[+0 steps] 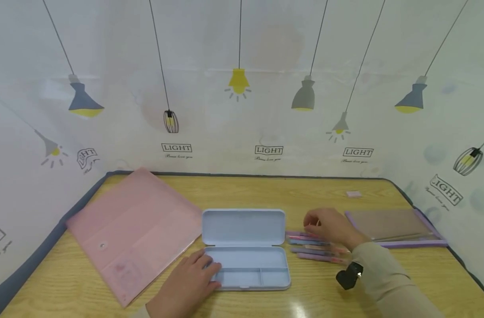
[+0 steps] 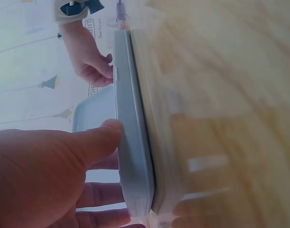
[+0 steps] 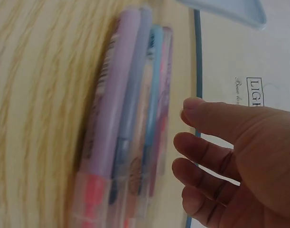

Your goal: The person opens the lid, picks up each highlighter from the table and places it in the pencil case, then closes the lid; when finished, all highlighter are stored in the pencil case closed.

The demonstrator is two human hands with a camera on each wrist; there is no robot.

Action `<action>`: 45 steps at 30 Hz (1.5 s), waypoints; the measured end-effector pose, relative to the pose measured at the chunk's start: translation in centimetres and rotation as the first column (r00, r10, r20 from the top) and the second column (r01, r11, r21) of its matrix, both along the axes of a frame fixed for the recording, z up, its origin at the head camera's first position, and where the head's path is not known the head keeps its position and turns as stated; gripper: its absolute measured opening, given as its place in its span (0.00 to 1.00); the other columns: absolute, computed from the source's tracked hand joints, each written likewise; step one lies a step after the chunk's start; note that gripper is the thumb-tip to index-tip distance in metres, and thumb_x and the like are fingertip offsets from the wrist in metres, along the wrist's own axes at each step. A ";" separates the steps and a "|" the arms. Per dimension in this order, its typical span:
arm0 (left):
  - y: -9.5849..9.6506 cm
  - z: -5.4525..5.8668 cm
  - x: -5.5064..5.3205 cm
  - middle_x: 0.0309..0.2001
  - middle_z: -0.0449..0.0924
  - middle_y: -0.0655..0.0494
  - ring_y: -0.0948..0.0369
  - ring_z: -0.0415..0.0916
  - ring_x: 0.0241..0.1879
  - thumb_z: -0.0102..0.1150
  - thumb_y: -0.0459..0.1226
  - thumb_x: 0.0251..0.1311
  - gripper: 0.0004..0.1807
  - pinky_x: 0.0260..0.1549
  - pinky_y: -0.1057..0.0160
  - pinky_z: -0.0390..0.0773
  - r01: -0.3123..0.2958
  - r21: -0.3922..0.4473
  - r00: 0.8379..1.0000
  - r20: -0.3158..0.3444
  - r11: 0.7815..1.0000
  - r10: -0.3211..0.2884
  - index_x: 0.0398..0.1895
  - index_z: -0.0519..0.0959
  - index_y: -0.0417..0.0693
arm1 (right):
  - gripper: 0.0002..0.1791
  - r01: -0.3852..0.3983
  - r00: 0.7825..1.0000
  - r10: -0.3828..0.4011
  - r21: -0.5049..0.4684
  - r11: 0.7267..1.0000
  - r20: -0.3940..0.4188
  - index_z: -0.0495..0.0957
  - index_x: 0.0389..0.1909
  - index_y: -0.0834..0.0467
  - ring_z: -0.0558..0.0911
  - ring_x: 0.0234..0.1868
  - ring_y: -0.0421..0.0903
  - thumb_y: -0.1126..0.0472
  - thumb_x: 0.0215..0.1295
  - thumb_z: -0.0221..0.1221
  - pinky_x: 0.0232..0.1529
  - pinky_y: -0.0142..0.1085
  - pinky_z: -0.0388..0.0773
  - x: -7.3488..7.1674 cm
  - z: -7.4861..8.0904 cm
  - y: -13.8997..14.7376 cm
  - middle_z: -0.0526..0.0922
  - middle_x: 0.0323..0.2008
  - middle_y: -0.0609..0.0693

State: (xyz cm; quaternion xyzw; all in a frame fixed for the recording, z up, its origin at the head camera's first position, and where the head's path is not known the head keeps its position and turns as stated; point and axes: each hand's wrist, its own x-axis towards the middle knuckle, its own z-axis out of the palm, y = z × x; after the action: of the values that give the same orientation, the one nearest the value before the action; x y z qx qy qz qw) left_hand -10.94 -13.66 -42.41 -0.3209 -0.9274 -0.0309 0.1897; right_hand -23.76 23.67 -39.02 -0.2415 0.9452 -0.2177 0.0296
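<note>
A light blue pencil case (image 1: 246, 256) lies with its lid raised. Inside its lower half are a long compartment and two smaller ones, all bare. My left hand (image 1: 192, 278) holds the case by its left end; in the left wrist view its thumb lies on the rim of the case's side wall (image 2: 133, 142). Just right of the case, several pens (image 1: 317, 250) in purple, blue, pink and orange lie side by side. Over their far side hovers my right hand (image 1: 329, 225), fingers loosely bent. In the right wrist view nothing is between its fingers, apart from the pens (image 3: 130, 104).
To the left lies a large pink document folder (image 1: 142, 229) with a button. A clear pouch with purple edges (image 1: 393, 221) is at the right. Behind it sits a small pink eraser-like block (image 1: 353, 194). A lamp-printed sheet (image 1: 210, 88) surrounds the wooden table (image 1: 242, 187).
</note>
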 end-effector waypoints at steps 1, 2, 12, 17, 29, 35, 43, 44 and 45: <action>0.0 0.0 0.0 0.38 0.80 0.56 0.49 0.80 0.50 0.69 0.49 0.54 0.15 0.41 0.53 0.81 0.001 -0.001 1.000 -0.001 1.000 -0.001 0.39 0.80 0.54 | 0.02 -0.006 1.000 0.006 0.008 1.000 0.007 0.82 0.32 0.56 0.75 0.29 0.37 0.62 0.61 0.64 0.32 0.34 0.73 0.0 -0.1 0.1 0.80 0.27 0.41; 0.0 0.0 0.0 0.38 0.80 0.56 0.49 0.80 0.50 0.69 0.49 0.54 0.15 0.41 0.53 0.81 0.002 -0.001 1.000 -0.004 1.000 -0.002 0.39 0.80 0.54 | 0.02 -0.011 1.000 0.011 0.015 1.000 0.010 0.82 0.31 0.55 0.75 0.30 0.37 0.61 0.61 0.64 0.33 0.35 0.73 0.1 -0.1 0.2 0.81 0.27 0.41; 0.2 0.0 -0.2 0.35 0.73 0.58 0.57 0.75 0.42 0.69 0.50 0.54 0.15 0.34 0.62 0.77 0.008 -0.017 1.000 -0.006 1.000 -0.008 0.38 0.79 0.55 | 0.03 -0.068 0.997 0.066 0.053 0.996 0.037 0.81 0.31 0.52 0.77 0.33 0.37 0.62 0.64 0.63 0.37 0.37 0.75 0.0 -0.4 0.4 0.82 0.30 0.41; 0.2 0.0 -0.2 0.34 0.68 0.59 0.60 0.69 0.37 0.69 0.50 0.53 0.14 0.30 0.66 0.71 0.023 -0.003 1.000 -0.008 1.000 -0.023 0.36 0.77 0.55 | 0.03 -0.073 0.996 0.070 0.063 0.995 0.054 0.81 0.31 0.52 0.77 0.33 0.36 0.63 0.64 0.63 0.36 0.36 0.75 0.0 -0.6 0.5 0.82 0.30 0.40; 0.2 -0.1 -0.2 0.28 0.63 0.62 0.63 0.65 0.33 0.70 0.50 0.52 0.15 0.29 0.68 0.68 0.043 0.000 0.999 -0.025 0.999 -0.043 0.34 0.79 0.54 | 0.03 -0.011 1.000 0.012 0.075 0.997 -0.009 0.81 0.31 0.51 0.75 0.31 0.36 0.61 0.65 0.62 0.34 0.36 0.74 0.3 0.0 1.1 0.81 0.29 0.40; 0.2 0.1 -0.2 0.29 0.65 0.61 0.63 0.67 0.34 0.69 0.50 0.53 0.15 0.32 0.67 0.72 0.043 -0.013 0.999 -0.013 0.999 -0.044 0.35 0.79 0.53 | 0.03 -0.003 0.999 0.007 0.111 0.994 -0.036 0.81 0.33 0.51 0.77 0.32 0.36 0.60 0.67 0.61 0.34 0.37 0.76 1.3 2.3 2.1 0.82 0.30 0.41; -0.1 0.6 -0.2 0.28 0.65 0.62 0.64 0.66 0.34 0.70 0.49 0.52 0.16 0.34 0.67 0.72 0.033 -0.003 0.999 0.024 0.999 -0.033 0.37 0.80 0.51 | 0.02 -0.001 1.000 0.003 0.117 0.993 -0.017 0.81 0.35 0.49 0.75 0.30 0.33 0.57 0.67 0.61 0.31 0.33 0.74 3.6 3.8 2.5 0.79 0.31 0.38; 0.0 0.7 -0.1 0.28 0.65 0.62 0.64 0.66 0.33 0.71 0.49 0.52 0.16 0.34 0.68 0.72 0.028 0.003 0.999 0.031 1.000 -0.029 0.37 0.79 0.51 | 0.02 -0.004 1.000 0.005 0.112 0.994 -0.014 0.81 0.35 0.49 0.74 0.30 0.32 0.57 0.67 0.61 0.31 0.32 0.74 4.0 4.0 2.3 0.79 0.31 0.38; 0.0 0.7 -0.1 0.28 0.65 0.62 0.64 0.66 0.32 0.71 0.49 0.52 0.17 0.33 0.68 0.72 0.025 0.009 0.999 0.036 1.000 -0.025 0.36 0.78 0.50 | 0.03 -0.008 1.000 0.010 0.111 0.994 -0.020 0.82 0.35 0.49 0.74 0.30 0.32 0.56 0.68 0.61 0.30 0.31 0.74 4.4 4.1 2.0 0.79 0.31 0.38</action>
State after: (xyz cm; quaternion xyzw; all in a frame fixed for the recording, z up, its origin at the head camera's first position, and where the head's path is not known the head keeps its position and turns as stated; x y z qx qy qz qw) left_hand -11.08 -13.67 -41.73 -0.3309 -0.9265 -0.0431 0.1739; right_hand -19.33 25.65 -34.95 -0.2459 0.9550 -0.1623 0.0341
